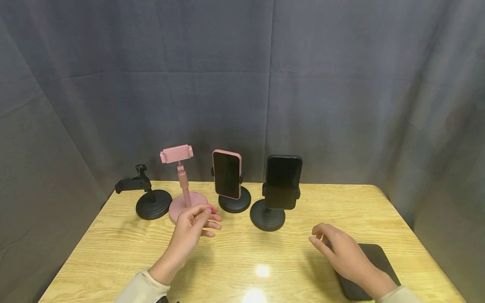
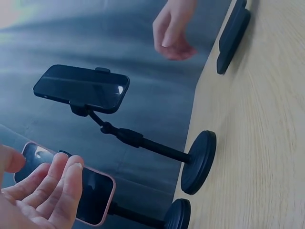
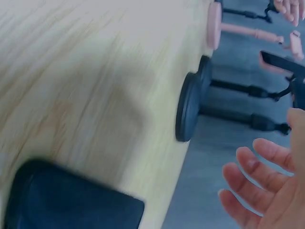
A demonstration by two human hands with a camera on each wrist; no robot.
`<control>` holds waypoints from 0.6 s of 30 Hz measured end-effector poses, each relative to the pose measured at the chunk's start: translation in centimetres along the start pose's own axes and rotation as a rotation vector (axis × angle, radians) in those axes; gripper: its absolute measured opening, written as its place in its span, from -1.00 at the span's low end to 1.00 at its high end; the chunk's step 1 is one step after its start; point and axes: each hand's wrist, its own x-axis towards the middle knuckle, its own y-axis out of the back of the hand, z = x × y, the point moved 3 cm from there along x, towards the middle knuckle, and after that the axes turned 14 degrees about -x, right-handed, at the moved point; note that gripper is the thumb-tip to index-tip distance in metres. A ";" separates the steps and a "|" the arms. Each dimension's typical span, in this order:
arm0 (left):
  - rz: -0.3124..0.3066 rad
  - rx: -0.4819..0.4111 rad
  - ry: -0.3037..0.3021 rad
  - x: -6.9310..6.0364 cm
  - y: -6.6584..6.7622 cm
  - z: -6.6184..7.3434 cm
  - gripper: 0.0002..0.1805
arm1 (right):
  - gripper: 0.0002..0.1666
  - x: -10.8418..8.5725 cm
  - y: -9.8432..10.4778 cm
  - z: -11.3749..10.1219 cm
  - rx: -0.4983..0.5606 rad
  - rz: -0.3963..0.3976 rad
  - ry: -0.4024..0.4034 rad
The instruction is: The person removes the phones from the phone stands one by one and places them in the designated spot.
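My left hand (image 1: 191,229) hovers over the table in front of the pink phone stand (image 1: 184,185), fingers loosely bent around nothing. My right hand (image 1: 342,254), also holding nothing, hangs above the left edge of a dark flat tablet-like slab (image 1: 379,263). Between the hands, farther back, a black phone (image 1: 283,182) is clamped upright in a black phone stand (image 1: 267,216). Left of it a pink-edged phone (image 1: 227,174) sits in another black stand (image 1: 235,203). In the left wrist view the left fingers (image 2: 59,191) overlap the pink-edged phone (image 2: 97,195) without visibly gripping it.
An unloaded black stand (image 1: 153,204) with a wide holder stands at the far left, beside the pink one, whose clamp is bare. The wooden table (image 1: 235,261) ends at a grey curtain (image 1: 212,101) behind and at both sides.
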 end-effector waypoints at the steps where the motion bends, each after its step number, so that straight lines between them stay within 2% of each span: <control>1: -0.004 -0.002 -0.002 0.0 0.0 0.0 -0.72 | -0.74 0.0 0.1 -0.4 0.015 0.000 -0.002; 5: -0.021 -0.004 -0.015 -0.2 -0.1 0.2 -0.72 | -0.77 -0.2 0.6 -1.9 0.046 0.006 0.009; 13: -0.028 0.002 -0.046 -0.4 -0.2 0.8 -0.70 | -0.78 -0.4 1.0 -4.8 0.060 0.111 0.086; 18: -0.039 0.001 -0.067 -0.2 -0.1 1.3 -0.68 | -0.79 0.2 0.9 -6.1 0.117 0.124 0.098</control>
